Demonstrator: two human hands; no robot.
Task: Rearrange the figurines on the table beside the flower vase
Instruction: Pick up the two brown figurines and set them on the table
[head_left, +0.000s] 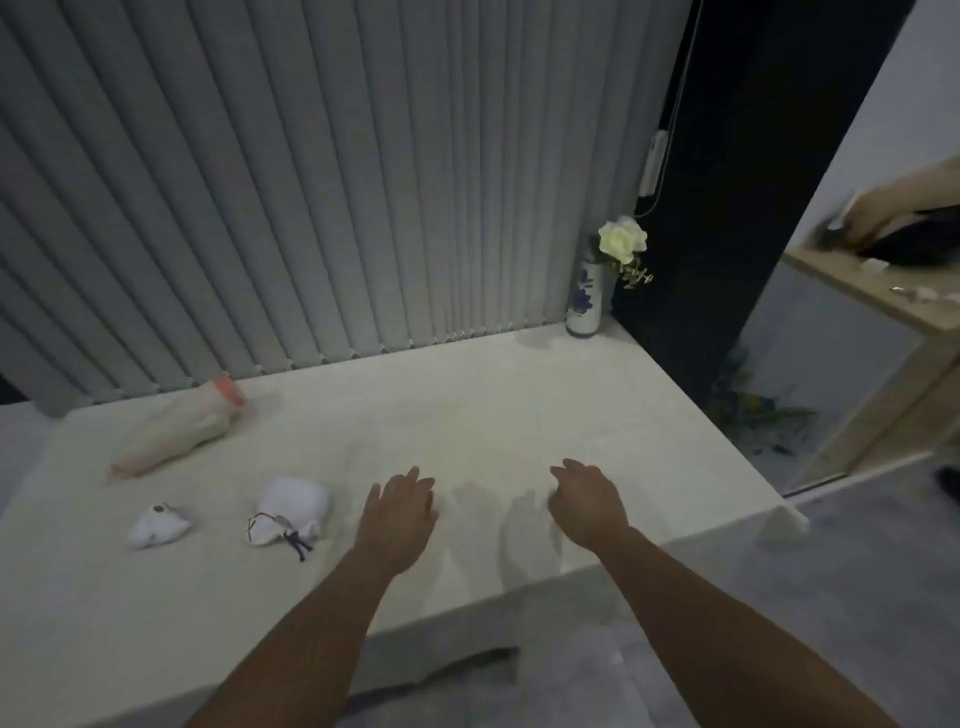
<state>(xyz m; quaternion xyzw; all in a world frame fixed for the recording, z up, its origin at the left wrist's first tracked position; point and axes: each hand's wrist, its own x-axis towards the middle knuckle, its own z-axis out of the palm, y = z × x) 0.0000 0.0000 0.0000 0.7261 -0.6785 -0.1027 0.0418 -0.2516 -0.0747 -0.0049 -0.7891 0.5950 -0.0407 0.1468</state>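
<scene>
Head view: left hand (400, 512) and right hand (587, 501) empty, fingers spread; figurines (291, 512) leftward.

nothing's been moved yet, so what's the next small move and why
Probably reach the left hand left to the nearest figurine: both hands are empty, and all three figurines lie far from the vase.

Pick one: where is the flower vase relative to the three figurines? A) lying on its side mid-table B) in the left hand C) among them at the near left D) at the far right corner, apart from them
D. The flower vase stands upright at the table's far right corner by the blinds, while the long pale figurine and two white figurines lie at the left; both hands are empty.
</scene>
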